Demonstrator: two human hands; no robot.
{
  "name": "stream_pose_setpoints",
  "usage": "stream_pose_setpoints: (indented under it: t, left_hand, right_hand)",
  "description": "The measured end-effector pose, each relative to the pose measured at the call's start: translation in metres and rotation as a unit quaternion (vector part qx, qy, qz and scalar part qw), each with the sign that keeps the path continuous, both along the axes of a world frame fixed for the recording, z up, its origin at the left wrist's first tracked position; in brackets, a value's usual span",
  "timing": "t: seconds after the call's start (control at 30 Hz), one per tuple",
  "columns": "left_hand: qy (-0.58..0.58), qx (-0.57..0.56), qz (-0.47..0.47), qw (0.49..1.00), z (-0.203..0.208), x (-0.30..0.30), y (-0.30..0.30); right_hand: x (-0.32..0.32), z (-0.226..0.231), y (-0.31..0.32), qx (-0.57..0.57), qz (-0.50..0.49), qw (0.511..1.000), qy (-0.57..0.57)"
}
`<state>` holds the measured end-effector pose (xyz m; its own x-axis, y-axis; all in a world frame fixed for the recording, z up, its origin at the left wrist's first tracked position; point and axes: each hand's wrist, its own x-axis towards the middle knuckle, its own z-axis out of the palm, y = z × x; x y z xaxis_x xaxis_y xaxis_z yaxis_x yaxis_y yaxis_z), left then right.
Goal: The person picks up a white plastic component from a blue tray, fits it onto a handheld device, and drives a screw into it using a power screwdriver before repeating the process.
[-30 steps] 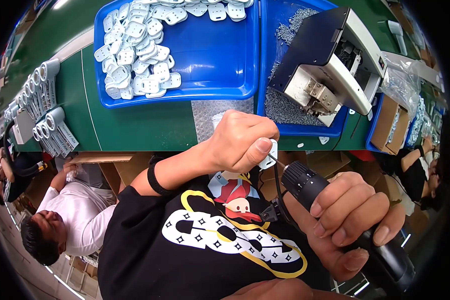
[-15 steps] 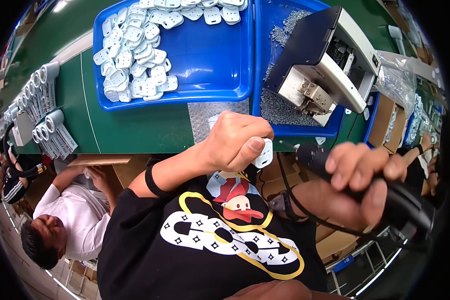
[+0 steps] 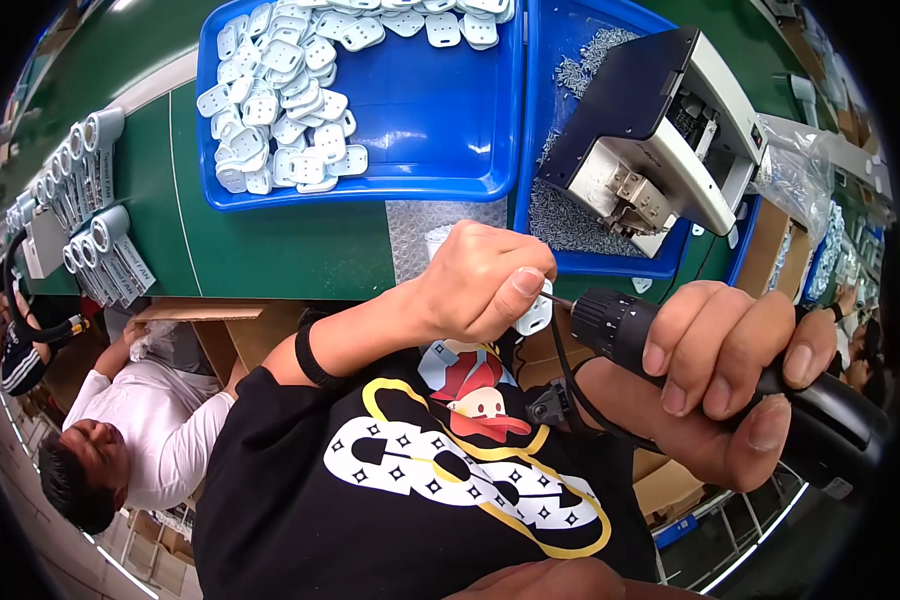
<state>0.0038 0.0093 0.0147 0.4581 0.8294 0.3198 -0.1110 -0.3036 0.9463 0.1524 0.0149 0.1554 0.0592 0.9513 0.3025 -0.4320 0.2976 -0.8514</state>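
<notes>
My left hand (image 3: pixel 482 285) is closed, pinching a small white plastic plate (image 3: pixel 536 316) with holes; the fingers cover much of it. A black electric screwdriver (image 3: pixel 618 327) with a cable lies in my right hand (image 3: pixel 725 365), the fingers wrapped round its body. Its thin bit points left and reaches the plate beside my left fingertips; whether it touches a screw there is hidden. Just behind my left hand, a partly hidden white part (image 3: pixel 437 238) rests on bubble wrap (image 3: pixel 410 222).
A blue tray (image 3: pixel 425 120) holds many similar white plates. Right of it, a second blue tray (image 3: pixel 530 215) contains loose screws and a boxy screw feeder (image 3: pixel 660 130). White fan-like parts (image 3: pixel 110 240) stand in rows at left. A person in white (image 3: pixel 155 430) sits at left.
My right hand has brought the screwdriver left, so its bit is now at the white plate. My left hand keeps its hold. The whole view has shifted slightly.
</notes>
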Motion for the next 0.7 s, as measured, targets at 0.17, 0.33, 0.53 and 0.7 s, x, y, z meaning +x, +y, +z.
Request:
stream_pose_setpoints:
  t: [0.17,0.33,0.53,0.7]
  left_hand:
    - [0.010,-0.003,0.018,1.000,0.000,0.000,-0.003]
    - [0.036,0.000,0.002,0.999,0.025,-0.021,-0.007]
    - [0.356,0.335,0.177,0.854,0.054,-0.108,0.112]
    - [0.598,0.137,0.205,0.763,0.004,-0.198,0.292]
  right_hand:
    - [-0.012,-0.005,0.004,-0.012,-0.052,0.997,0.051]
    - [-0.012,0.001,-0.009,0.025,-0.007,0.996,0.087]
    - [-0.056,-0.011,0.008,-0.060,-0.176,0.978,-0.092]
    - [-0.102,-0.068,0.072,-0.140,-0.032,0.830,-0.538]
